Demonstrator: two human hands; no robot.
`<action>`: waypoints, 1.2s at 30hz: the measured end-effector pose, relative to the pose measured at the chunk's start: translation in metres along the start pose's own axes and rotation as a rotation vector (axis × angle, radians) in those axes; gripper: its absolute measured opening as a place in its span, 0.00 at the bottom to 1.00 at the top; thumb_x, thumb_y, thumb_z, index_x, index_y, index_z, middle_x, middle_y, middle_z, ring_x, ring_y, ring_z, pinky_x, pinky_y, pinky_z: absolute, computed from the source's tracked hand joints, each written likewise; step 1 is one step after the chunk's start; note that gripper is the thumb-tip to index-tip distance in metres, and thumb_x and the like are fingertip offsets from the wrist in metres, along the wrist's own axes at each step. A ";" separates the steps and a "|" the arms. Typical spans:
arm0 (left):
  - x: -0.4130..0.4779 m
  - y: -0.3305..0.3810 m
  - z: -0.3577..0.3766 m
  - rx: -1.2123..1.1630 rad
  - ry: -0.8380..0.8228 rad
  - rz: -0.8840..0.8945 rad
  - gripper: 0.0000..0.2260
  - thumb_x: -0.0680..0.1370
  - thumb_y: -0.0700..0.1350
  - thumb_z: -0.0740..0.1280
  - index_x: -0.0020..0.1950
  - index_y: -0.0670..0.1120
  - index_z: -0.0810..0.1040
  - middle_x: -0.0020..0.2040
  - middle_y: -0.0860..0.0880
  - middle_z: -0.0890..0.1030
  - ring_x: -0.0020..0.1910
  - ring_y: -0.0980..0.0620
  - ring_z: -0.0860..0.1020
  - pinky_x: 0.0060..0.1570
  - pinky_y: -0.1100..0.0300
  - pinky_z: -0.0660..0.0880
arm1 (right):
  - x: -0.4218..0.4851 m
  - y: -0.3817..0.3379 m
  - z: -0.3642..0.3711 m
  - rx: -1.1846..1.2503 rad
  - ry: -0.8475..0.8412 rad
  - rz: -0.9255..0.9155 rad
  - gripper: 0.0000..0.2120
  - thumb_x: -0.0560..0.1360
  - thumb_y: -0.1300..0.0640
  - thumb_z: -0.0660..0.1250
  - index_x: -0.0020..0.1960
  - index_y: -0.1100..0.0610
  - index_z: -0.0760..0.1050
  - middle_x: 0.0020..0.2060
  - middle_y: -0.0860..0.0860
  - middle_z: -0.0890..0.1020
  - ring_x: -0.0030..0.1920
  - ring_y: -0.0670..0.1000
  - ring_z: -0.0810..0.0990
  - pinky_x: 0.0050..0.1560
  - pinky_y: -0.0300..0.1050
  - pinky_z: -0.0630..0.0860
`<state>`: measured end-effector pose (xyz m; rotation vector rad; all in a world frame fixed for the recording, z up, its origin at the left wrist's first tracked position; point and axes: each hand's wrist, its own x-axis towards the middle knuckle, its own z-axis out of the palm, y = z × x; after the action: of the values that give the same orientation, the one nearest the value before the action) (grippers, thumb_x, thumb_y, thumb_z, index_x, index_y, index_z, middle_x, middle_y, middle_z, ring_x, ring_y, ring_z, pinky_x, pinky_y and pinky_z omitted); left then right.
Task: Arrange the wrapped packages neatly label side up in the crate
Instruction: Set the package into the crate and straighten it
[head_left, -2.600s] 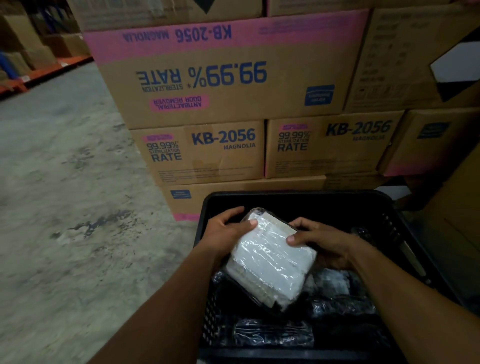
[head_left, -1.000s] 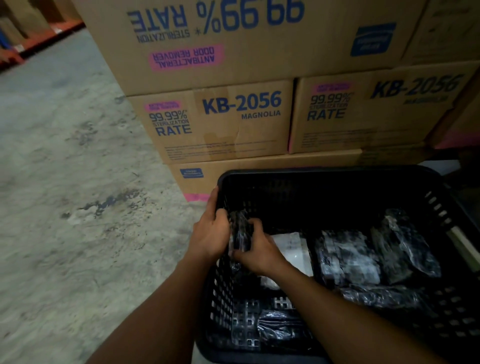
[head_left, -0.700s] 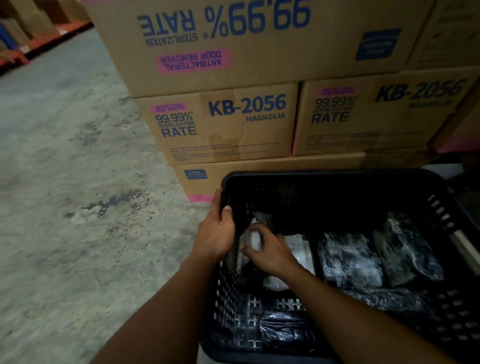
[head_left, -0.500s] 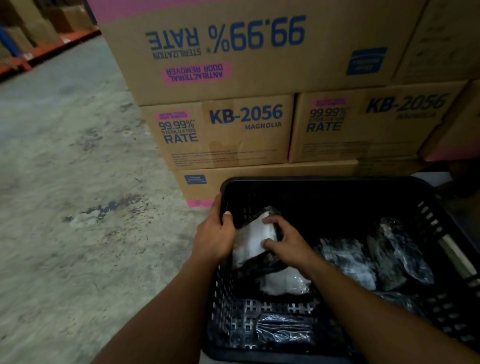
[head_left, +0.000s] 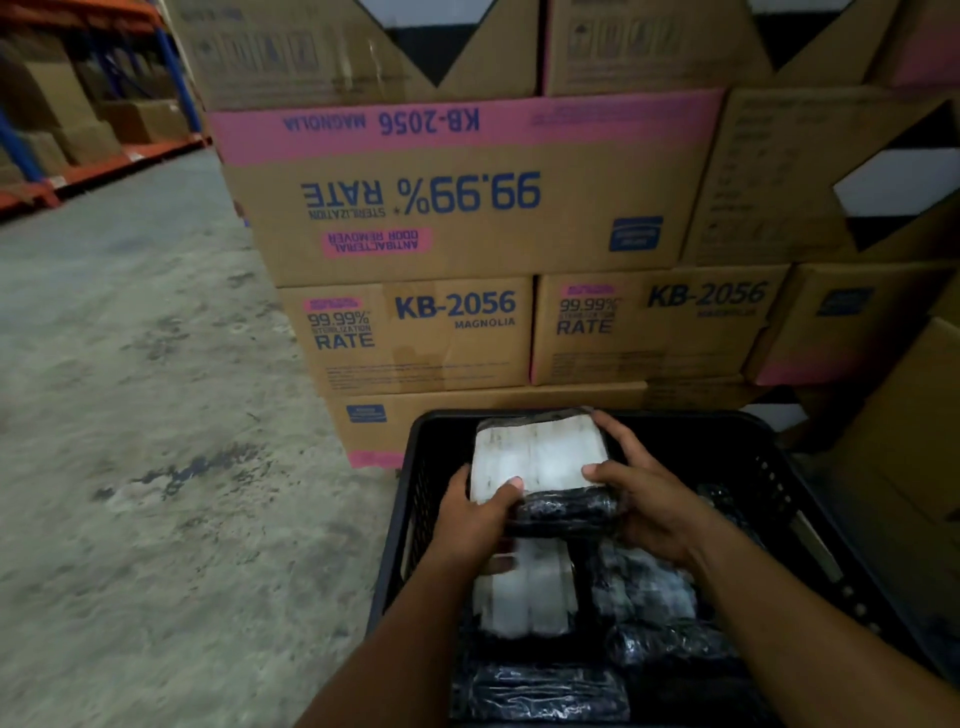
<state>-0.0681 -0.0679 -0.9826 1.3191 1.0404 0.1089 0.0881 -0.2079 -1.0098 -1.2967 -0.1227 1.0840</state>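
A black plastic crate (head_left: 410, 467) stands on the floor in front of me. Both hands hold one wrapped package (head_left: 540, 457) above its far left part, white label side facing up toward me, black wrap along its near edge. My left hand (head_left: 467, 525) grips its near left corner with the thumb on the label. My right hand (head_left: 644, 499) clasps its right side. Below it lies another package (head_left: 524, 592) with its white label up. Several dark wrapped packages (head_left: 644, 587) lie to the right and one (head_left: 540, 691) at the near edge.
Stacked brown cardboard boxes (head_left: 426, 332) printed KB-2056 rise right behind the crate. More boxes (head_left: 914, 431) crowd its right side. Bare concrete floor (head_left: 156, 415) spreads to the left, with orange and blue shelving (head_left: 78, 166) at the far left.
Both hands have lifted the package out of the crate's left corner and turned it so its white label faces up. My left hand has left the crate rim and now holds the package.
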 end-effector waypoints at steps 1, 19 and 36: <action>0.000 0.002 -0.002 -0.091 -0.048 -0.056 0.21 0.76 0.48 0.73 0.68 0.58 0.73 0.58 0.50 0.80 0.52 0.44 0.83 0.44 0.49 0.83 | 0.001 0.001 -0.001 0.015 -0.014 0.013 0.33 0.73 0.66 0.70 0.67 0.33 0.72 0.61 0.54 0.82 0.53 0.60 0.86 0.44 0.56 0.82; -0.021 0.056 -0.015 -0.249 -0.141 0.114 0.32 0.71 0.36 0.77 0.73 0.51 0.74 0.61 0.44 0.82 0.52 0.42 0.84 0.46 0.50 0.82 | -0.044 -0.056 -0.012 -0.188 -0.002 -0.082 0.23 0.62 0.67 0.78 0.53 0.54 0.75 0.41 0.58 0.85 0.36 0.56 0.83 0.34 0.47 0.78; -0.048 0.099 -0.012 0.528 0.481 0.752 0.24 0.74 0.45 0.68 0.71 0.44 0.76 0.63 0.45 0.81 0.63 0.45 0.78 0.63 0.46 0.75 | -0.041 -0.056 -0.013 -0.249 0.188 -0.178 0.32 0.73 0.67 0.73 0.72 0.53 0.65 0.55 0.66 0.83 0.52 0.65 0.84 0.54 0.64 0.81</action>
<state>-0.0571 -0.0570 -0.8732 2.1952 0.9403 0.7920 0.1062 -0.2386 -0.9496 -1.5729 -0.2326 0.8086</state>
